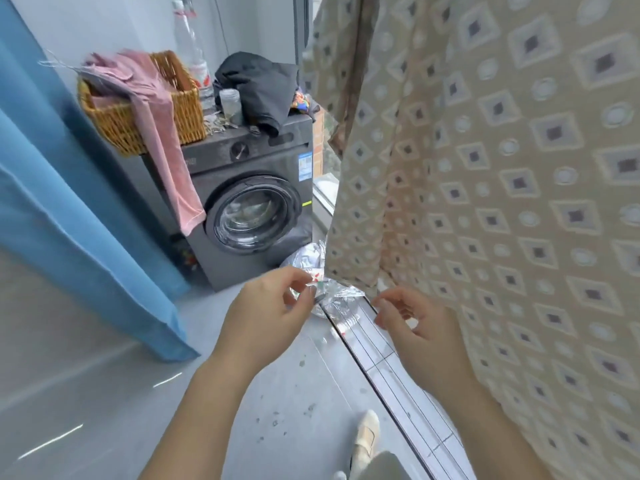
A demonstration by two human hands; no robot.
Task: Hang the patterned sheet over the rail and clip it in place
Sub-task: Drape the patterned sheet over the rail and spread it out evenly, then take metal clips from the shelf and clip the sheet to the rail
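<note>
Nearest, the left hand [266, 306] pinches a small blurred object just left of the patterned sheet's [502, 209] lower corner; the right hand [412, 323], fingers curled, holds nothing beside that hem. Farther left of the sheet stands a washing machine [249, 202].

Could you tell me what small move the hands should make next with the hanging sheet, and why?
Probably take hold of the patterned sheet at its lower corner: it already hangs down, while the left hand and right hand hover just below its hem, gripping no cloth.
</note>
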